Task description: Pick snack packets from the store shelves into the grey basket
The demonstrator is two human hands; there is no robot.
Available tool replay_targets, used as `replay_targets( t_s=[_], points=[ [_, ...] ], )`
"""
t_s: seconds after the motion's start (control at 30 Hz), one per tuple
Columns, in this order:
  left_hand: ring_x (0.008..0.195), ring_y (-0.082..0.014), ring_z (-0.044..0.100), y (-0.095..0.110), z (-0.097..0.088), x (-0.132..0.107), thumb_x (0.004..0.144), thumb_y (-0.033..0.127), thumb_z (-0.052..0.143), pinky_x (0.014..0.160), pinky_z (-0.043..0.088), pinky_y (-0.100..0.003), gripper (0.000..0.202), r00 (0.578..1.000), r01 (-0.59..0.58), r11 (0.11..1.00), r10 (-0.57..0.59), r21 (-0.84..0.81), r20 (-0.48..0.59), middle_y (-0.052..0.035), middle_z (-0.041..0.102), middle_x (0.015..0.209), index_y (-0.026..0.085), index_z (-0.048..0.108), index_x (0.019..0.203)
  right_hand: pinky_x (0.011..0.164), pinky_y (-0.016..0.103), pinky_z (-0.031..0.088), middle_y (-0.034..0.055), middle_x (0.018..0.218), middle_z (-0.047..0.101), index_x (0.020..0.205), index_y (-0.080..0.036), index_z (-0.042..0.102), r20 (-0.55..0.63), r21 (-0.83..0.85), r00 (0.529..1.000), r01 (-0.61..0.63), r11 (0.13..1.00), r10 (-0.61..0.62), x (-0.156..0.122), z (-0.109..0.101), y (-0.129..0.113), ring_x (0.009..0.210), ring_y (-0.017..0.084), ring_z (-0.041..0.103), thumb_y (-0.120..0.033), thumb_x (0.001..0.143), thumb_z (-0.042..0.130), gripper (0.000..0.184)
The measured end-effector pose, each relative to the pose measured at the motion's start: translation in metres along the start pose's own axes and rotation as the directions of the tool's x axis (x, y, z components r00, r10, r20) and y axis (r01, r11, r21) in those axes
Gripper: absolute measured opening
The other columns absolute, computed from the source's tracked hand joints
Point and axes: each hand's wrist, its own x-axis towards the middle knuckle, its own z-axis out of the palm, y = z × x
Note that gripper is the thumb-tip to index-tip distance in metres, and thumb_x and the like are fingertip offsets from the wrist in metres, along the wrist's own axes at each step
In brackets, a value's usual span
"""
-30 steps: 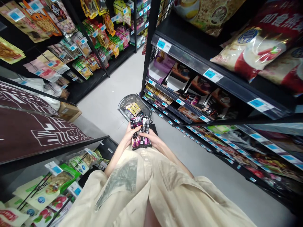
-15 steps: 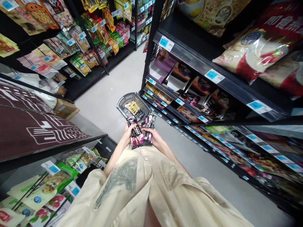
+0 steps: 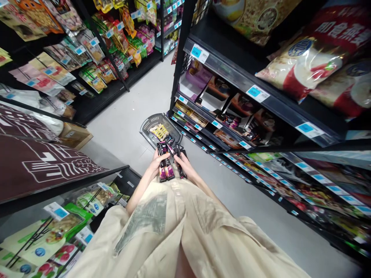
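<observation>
In front of my waist, both hands grip slim black-and-purple drink sachets. My left hand (image 3: 156, 163) is closed round several sachets (image 3: 166, 170) that stand side by side, their printed fronts toward me. My right hand (image 3: 185, 165) is closed on more dark sachets (image 3: 179, 164), turned nearly edge-on; how many is hard to see. Between the hands another sachet lies slanted. Just beyond my fingers, a grey shopping basket (image 3: 145, 125) sits on the floor, with yellow packets (image 3: 160, 131) and some dark packets inside. My hands hide part of its near side.
On the right rises a black shelf unit (image 3: 223, 75) with price tags, boxes and a large oatmeal bag (image 3: 307, 58). Hanging snack bags (image 3: 95, 79) fill the racks at the left. A brown printed panel (image 3: 49, 162) and a cardboard box (image 3: 75, 134) stand nearer on the left.
The sachets in my left hand have straightened into an upright row. Those in my right hand have turned from showing their faces to nearly edge-on. The view has shifted slightly.
</observation>
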Motion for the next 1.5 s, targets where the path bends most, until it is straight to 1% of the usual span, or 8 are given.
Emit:
replay_targets(
  t_s=[0.13, 0.27, 0.6, 0.73, 0.87, 1.13, 1.3, 1.5],
  points=[
    [0.085, -0.0209, 0.072, 0.0, 0.001, -0.001, 0.062, 0.028, 0.095, 0.079, 0.056, -0.034, 0.076, 0.999, 0.004, 1.0, -0.005, 0.022, 0.039, -0.0032, 0.074, 0.101, 0.022, 0.058, 0.128, 0.08, 0.03, 0.052, -0.0004, 0.094, 0.065, 0.103, -0.024, 0.062, 0.017, 0.037, 0.997, 0.075, 0.997, -0.076, 0.001, 0.005, -0.002, 0.087, 0.018, 0.061, -0.052, 0.075, 0.085, 0.046],
    [0.083, -0.0183, 0.071, 0.003, 0.002, -0.003, 0.062, 0.026, 0.095, 0.08, 0.056, -0.032, 0.079, 0.999, 0.014, 0.999, -0.015, 0.036, 0.033, -0.0026, 0.074, 0.101, 0.022, 0.057, 0.131, 0.086, 0.032, 0.052, -0.0002, 0.094, 0.066, 0.1, -0.022, 0.063, 0.059, -0.003, 0.99, 0.127, 0.992, -0.127, 0.008, 0.005, -0.001, 0.088, 0.018, 0.061, -0.049, 0.067, 0.09, 0.05],
    [0.08, -0.0199, 0.072, -0.001, -0.003, -0.002, 0.066, 0.031, 0.093, 0.077, 0.058, -0.034, 0.076, 0.999, 0.034, 0.999, -0.034, 0.015, 0.018, -0.0035, 0.075, 0.1, 0.022, 0.057, 0.132, 0.073, 0.028, 0.05, -0.0032, 0.082, 0.061, 0.089, -0.021, 0.061, 0.032, 0.0, 0.996, 0.086, 0.996, -0.086, 0.008, 0.008, -0.002, 0.072, 0.014, 0.055, -0.044, 0.068, 0.09, 0.043],
    [0.09, -0.0222, 0.072, -0.005, -0.011, 0.002, 0.063, 0.031, 0.094, 0.085, 0.058, -0.036, 0.077, 0.999, -0.032, 0.999, 0.032, 0.001, -0.021, -0.0058, 0.075, 0.109, 0.022, 0.059, 0.131, 0.072, 0.028, 0.052, -0.0049, 0.078, 0.063, 0.094, -0.023, 0.059, -0.106, 0.131, 0.994, 0.053, 0.99, -0.039, 0.007, 0.009, -0.006, 0.071, 0.014, 0.058, -0.041, 0.061, 0.094, 0.052],
    [0.084, -0.0186, 0.069, -0.006, -0.018, 0.004, 0.064, 0.03, 0.092, 0.08, 0.055, -0.032, 0.07, 0.989, -0.147, 0.987, 0.148, 0.069, -0.013, -0.0023, 0.072, 0.098, 0.023, 0.06, 0.127, 0.064, 0.026, 0.05, -0.0077, 0.071, 0.059, 0.1, -0.024, 0.058, -0.18, 0.229, 0.983, 0.064, 0.971, -0.023, 0.007, 0.01, -0.015, 0.063, 0.013, 0.056, -0.041, 0.065, 0.092, 0.051],
    [0.09, -0.0203, 0.066, -0.004, -0.013, 0.007, 0.062, 0.036, 0.094, 0.082, 0.054, -0.034, 0.08, 0.89, -0.428, 0.817, 0.456, 0.386, 0.023, -0.0061, 0.069, 0.11, 0.025, 0.056, 0.131, 0.055, 0.025, 0.047, -0.0012, 0.078, 0.07, 0.099, -0.021, 0.068, -0.109, 0.248, 0.992, -0.027, 0.968, 0.056, -0.004, 0.017, -0.032, 0.062, 0.014, 0.06, -0.04, 0.067, 0.088, 0.043],
    [0.074, -0.0135, 0.062, -0.002, -0.012, 0.005, 0.066, 0.036, 0.094, 0.07, 0.053, -0.029, 0.084, 0.913, -0.389, 0.851, 0.407, 0.352, 0.024, -0.0087, 0.068, 0.124, 0.028, 0.052, 0.138, 0.043, 0.023, 0.04, -0.0031, 0.066, 0.067, 0.097, -0.023, 0.063, -0.184, 0.288, 0.97, -0.103, 0.952, 0.16, -0.007, 0.017, -0.037, 0.049, 0.013, 0.052, -0.038, 0.064, 0.085, 0.043],
    [0.085, -0.0175, 0.069, 0.002, -0.011, 0.002, 0.063, 0.029, 0.095, 0.081, 0.056, -0.031, 0.09, 0.947, -0.32, 0.907, 0.303, 0.272, 0.104, -0.0065, 0.073, 0.112, 0.027, 0.049, 0.14, 0.043, 0.027, 0.038, -0.0005, 0.066, 0.068, 0.094, -0.02, 0.067, -0.151, 0.26, 0.966, -0.166, 0.951, 0.21, -0.006, 0.016, -0.037, 0.045, 0.014, 0.051, -0.037, 0.065, 0.079, 0.035]
  ],
)
